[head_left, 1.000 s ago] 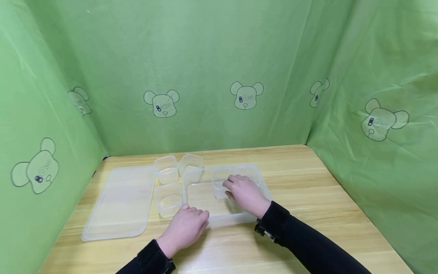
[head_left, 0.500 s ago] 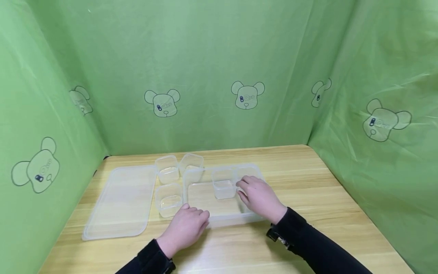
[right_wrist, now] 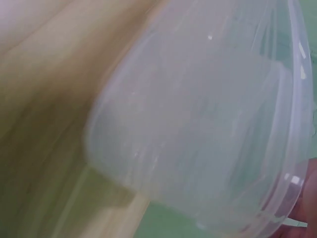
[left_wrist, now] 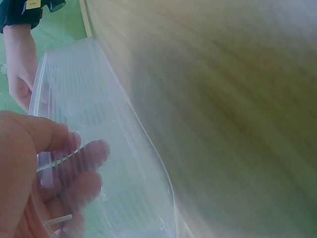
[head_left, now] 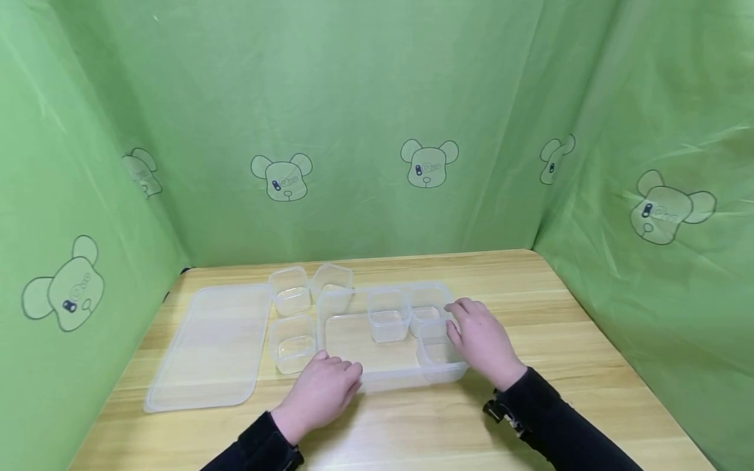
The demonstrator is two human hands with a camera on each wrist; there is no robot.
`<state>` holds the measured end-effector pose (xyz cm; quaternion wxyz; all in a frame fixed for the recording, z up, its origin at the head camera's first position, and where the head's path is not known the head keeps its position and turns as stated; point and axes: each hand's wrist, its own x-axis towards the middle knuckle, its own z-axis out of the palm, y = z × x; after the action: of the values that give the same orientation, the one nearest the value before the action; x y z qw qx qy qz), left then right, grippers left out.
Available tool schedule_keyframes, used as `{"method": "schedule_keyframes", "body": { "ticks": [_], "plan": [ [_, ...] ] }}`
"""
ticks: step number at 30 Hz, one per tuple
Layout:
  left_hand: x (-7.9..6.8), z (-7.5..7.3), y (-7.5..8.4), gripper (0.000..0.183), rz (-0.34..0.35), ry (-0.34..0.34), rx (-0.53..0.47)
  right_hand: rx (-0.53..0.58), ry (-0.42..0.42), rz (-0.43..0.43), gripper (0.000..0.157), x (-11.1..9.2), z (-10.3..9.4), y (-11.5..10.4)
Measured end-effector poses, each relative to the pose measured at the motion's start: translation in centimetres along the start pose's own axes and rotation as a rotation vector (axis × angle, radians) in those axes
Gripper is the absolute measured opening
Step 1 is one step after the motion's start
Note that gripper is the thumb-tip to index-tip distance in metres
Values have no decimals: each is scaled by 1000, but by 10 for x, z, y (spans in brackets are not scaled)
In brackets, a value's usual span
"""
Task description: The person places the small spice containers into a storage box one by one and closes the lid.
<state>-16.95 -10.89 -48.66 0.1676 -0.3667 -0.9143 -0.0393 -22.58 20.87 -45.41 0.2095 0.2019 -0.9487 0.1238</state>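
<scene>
A large clear plastic box (head_left: pixel 371 378) stands mid-table with its long side toward me. Inside its right half sit small clear tubs: one near the middle (head_left: pixel 387 327), a second in the back right (head_left: pixel 425 302), a third in the front right corner (head_left: pixel 434 350). My left hand (head_left: pixel 324 392) grips the box's front wall near the left corner; through the plastic, the left wrist view shows its curled fingers (left_wrist: pixel 81 191). My right hand (head_left: pixel 485 340) is at the box's right end, fingers loosely bent and fingertips close to the rims. In the right wrist view its fingers (right_wrist: pixel 309 196) show beside the rim.
Left of the box stand three more small tubs: front (head_left: pixel 292 347), back left (head_left: pixel 290 291) and back right (head_left: pixel 331 278). A flat translucent lid (head_left: pixel 209 347) lies farther left on the wooden table (head_left: pixel 559 392). Green curtains (head_left: pixel 353 222) close off the back and sides.
My right hand has moved rightward from the middle tub to the box's right end, uncovering the tubs in the right half. The left hand has stayed on the front wall.
</scene>
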Motion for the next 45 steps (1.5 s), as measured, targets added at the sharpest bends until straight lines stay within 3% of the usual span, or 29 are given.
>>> {"method": "schedule_keyframes", "body": {
  "ticks": [18, 27, 34, 39, 45],
  "plan": [
    [0, -2, 1, 19, -16, -24, -11, 66, -18, 144, 34, -15, 7, 18],
    [-1, -1, 2, 20, -21, 18, -39, 90, -32, 163, 29, -17, 12, 17],
    [1, -6, 2, 17, -52, -55, -87, 94, -38, 172, 29, -17, 12, 16],
    [1, -13, 1, 20, -87, -106, -180, 90, -35, 181, 29, -17, 11, 15],
    [1, -22, -9, 31, -123, -80, -219, 88, -16, 171, 28, -17, 10, 14]
  ]
}}
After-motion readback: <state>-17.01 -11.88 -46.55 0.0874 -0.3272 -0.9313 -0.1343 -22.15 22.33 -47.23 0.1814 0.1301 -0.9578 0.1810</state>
